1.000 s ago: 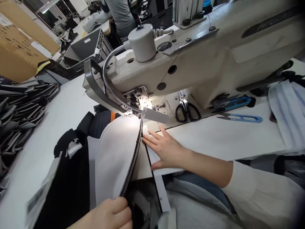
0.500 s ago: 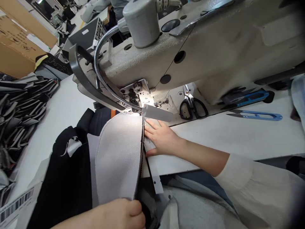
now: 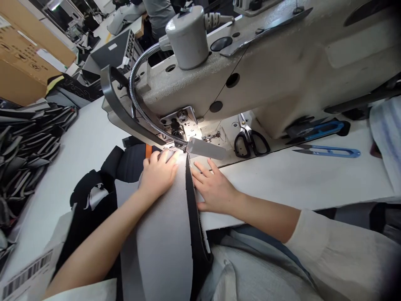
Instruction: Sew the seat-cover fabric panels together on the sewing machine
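A grey mesh fabric piece (image 3: pixel 166 234) with a black edge layer (image 3: pixel 198 234) runs from my lap up to the lit needle area of the sewing machine (image 3: pixel 269 71). On its upper end, just before the needle area, my left hand (image 3: pixel 159 172) lies with fingers stretched out over the cloth. My right hand (image 3: pixel 214 186) rests beside the black edge, fingers spread on the white table (image 3: pixel 282 184), its fingertips close to the fabric. The lamp head (image 3: pixel 206 149) hides part of the stitching spot.
Black-handled scissors (image 3: pixel 250 136) lie on the machine bed, and blue thread snips (image 3: pixel 332 151) lie to the right. Black fabric (image 3: pixel 87 217) sits left of the grey piece. Stacked dark pieces (image 3: pixel 31 154) and a cardboard box (image 3: pixel 31 54) stand at far left.
My left hand has moved from the fabric's lower edge up onto its top end by the needle. The fabric's lower part now hangs lower, showing more black edge. My right hand stays nearly in place.
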`<state>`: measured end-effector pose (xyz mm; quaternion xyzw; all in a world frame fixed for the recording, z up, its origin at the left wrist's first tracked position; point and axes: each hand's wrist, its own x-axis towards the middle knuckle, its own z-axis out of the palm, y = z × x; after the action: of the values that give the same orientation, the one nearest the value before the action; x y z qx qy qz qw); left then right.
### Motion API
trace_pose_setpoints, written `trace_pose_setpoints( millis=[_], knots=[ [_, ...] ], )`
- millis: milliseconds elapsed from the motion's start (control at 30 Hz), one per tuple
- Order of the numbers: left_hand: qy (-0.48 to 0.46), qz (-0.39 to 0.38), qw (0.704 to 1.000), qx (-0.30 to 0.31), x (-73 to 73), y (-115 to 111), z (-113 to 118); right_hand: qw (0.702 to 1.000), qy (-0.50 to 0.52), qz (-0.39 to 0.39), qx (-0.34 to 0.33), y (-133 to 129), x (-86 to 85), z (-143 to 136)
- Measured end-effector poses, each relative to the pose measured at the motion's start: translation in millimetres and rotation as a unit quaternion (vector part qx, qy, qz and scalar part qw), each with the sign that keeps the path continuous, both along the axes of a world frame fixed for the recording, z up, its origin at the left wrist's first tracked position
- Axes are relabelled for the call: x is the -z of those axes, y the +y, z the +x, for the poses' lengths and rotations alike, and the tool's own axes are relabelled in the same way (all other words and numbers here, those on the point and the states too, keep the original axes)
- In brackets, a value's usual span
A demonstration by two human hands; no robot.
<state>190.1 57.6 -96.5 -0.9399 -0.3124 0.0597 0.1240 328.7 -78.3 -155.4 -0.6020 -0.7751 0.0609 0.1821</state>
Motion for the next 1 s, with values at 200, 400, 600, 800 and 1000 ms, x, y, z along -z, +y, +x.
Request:
trace_pose_setpoints(
  millis=[200, 400, 600, 800, 1000],
  knots=[
    [-0.064, 0.012, 0.995, -0.069, 17.3, -19.6, 3.5, 0.999, -0.021, -0.015, -0.019, 2.2, -1.1, 8.7],
    [-0.129, -0.037, 0.988, -0.071, 18.9, -24.4, 2.9, 0.999, -0.018, -0.023, -0.027, 4.2, -0.8, 12.6],
    [-0.133, -0.033, 0.988, -0.075, 22.2, -28.8, 6.8, 1.000, -0.015, -0.014, -0.011, 7.2, 0.7, 12.4],
    [-0.110, -0.034, 0.991, -0.064, 23.0, -26.3, 3.3, 0.999, -0.025, -0.006, -0.031, 4.1, -0.4, 16.0],
    [-0.089, -0.031, 0.990, -0.105, 22.2, -28.1, 8.5, 1.000, -0.021, -0.002, 0.017, 7.5, 1.1, 7.4]
  ],
)
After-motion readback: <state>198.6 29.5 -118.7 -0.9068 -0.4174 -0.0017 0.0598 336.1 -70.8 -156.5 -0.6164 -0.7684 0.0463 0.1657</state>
